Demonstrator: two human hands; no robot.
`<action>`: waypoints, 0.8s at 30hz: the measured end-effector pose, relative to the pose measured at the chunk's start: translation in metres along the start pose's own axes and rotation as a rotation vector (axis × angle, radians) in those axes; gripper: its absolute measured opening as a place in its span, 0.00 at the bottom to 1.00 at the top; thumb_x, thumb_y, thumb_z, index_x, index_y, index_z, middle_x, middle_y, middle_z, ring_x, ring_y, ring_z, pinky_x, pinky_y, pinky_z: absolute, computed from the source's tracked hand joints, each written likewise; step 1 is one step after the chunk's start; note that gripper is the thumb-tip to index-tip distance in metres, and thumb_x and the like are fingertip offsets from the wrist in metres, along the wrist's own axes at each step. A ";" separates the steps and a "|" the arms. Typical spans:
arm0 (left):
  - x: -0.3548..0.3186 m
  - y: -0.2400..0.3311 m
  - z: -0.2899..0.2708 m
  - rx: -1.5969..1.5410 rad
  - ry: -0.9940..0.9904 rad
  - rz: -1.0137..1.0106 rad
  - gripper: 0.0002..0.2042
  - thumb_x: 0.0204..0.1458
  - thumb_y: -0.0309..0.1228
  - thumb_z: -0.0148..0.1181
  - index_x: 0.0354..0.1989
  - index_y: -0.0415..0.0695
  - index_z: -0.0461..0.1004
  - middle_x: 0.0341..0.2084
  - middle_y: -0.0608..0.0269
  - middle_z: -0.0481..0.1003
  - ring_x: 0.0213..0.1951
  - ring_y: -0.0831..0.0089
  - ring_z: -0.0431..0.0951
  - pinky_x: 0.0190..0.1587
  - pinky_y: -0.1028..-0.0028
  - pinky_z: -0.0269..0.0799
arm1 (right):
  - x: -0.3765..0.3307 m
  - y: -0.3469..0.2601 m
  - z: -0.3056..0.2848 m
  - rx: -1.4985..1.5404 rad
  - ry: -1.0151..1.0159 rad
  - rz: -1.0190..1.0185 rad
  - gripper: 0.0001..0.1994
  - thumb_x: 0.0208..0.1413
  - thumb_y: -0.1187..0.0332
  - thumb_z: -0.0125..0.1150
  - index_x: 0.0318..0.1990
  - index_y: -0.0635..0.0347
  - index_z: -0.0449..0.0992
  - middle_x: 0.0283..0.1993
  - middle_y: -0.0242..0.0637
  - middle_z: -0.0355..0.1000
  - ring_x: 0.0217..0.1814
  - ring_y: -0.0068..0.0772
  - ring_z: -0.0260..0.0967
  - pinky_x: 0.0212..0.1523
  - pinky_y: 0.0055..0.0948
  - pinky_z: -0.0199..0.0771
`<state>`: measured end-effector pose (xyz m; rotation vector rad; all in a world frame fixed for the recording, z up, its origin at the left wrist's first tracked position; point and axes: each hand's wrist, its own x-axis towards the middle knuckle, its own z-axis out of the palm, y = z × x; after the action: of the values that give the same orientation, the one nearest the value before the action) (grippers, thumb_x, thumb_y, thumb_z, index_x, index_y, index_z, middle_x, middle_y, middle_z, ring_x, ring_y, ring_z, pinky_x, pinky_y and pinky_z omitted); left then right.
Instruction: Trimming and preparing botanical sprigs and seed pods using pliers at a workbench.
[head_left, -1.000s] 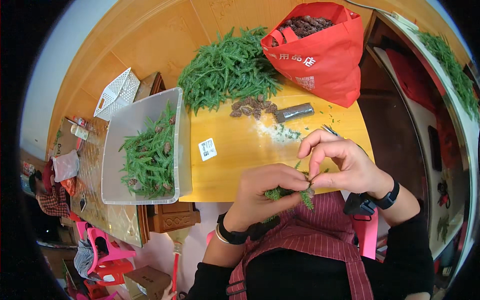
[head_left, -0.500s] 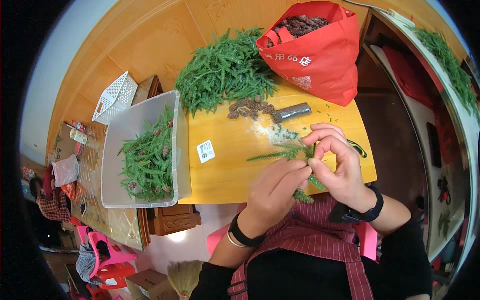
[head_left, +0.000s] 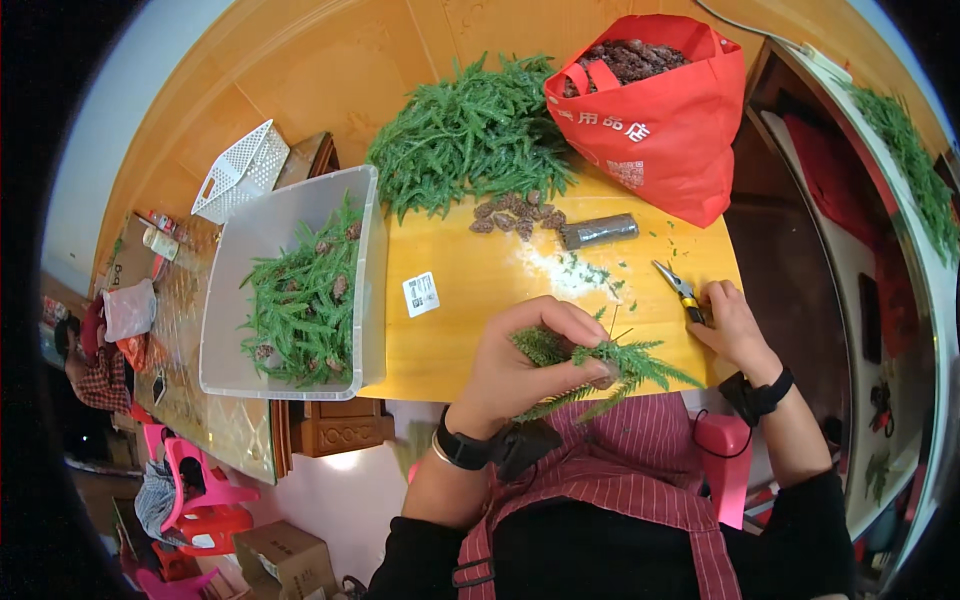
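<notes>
My left hand [head_left: 520, 365] pinches an artificial pine sprig [head_left: 645, 363] above the near edge of the yellow table. A brown pine cone [head_left: 604, 375] shows at the fingertips, and a thin wire sticks up from the greenery. Over at the table's right side, my right hand [head_left: 738, 328] has its fingers closed about the handle of a pair of pliers [head_left: 684, 289] with yellow and black grips. The pliers' jaws point away to the far left. Beyond the sprig lie white powder [head_left: 560, 275] and green clippings.
A clear plastic bin [head_left: 370, 290] holds cone-trimmed sprigs at left. Loose pine cones [head_left: 515, 212] and a dark wrapped bundle [head_left: 607, 230] lie before a heap of greenery [head_left: 465, 135]. A red bag [head_left: 665, 150] of cones stands at the far right, a white label [head_left: 420, 294] near the bin.
My right hand has left the sprig and moved right onto the pliers. My left hand keeps the sprig, now turned and lower. The view has shifted slightly.
</notes>
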<state>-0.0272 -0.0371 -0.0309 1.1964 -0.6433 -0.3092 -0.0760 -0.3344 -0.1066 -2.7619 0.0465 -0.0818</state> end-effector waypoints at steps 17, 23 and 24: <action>0.003 -0.033 -0.009 -0.708 -0.396 -0.134 0.13 0.34 0.22 0.67 0.27 0.40 0.68 0.28 0.53 0.72 0.32 0.67 0.73 0.36 0.71 0.68 | -0.022 -0.073 -0.084 0.458 -0.044 -0.474 0.07 0.35 0.69 0.58 0.21 0.64 0.71 0.22 0.39 0.69 0.40 0.45 0.69 0.41 0.34 0.67; 0.000 -0.029 0.008 -0.773 -0.349 -0.084 0.12 0.35 0.24 0.67 0.26 0.41 0.67 0.19 0.57 0.68 0.22 0.65 0.72 0.25 0.70 0.68 | -0.015 -0.083 -0.086 0.405 -0.044 -0.675 0.08 0.33 0.70 0.63 0.19 0.62 0.70 0.23 0.38 0.69 0.44 0.46 0.68 0.42 0.36 0.67; 0.000 -0.029 0.008 -0.772 -0.348 -0.084 0.12 0.35 0.24 0.67 0.26 0.41 0.67 0.19 0.57 0.68 0.22 0.65 0.72 0.25 0.70 0.68 | -0.014 -0.084 -0.086 0.399 -0.038 -0.693 0.08 0.33 0.70 0.63 0.19 0.61 0.70 0.23 0.37 0.69 0.43 0.45 0.68 0.41 0.36 0.68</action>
<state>-0.0293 -0.0534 -0.0561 0.4265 -0.6822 -0.7689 -0.0931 -0.2875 0.0032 -2.2581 -0.8405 -0.1946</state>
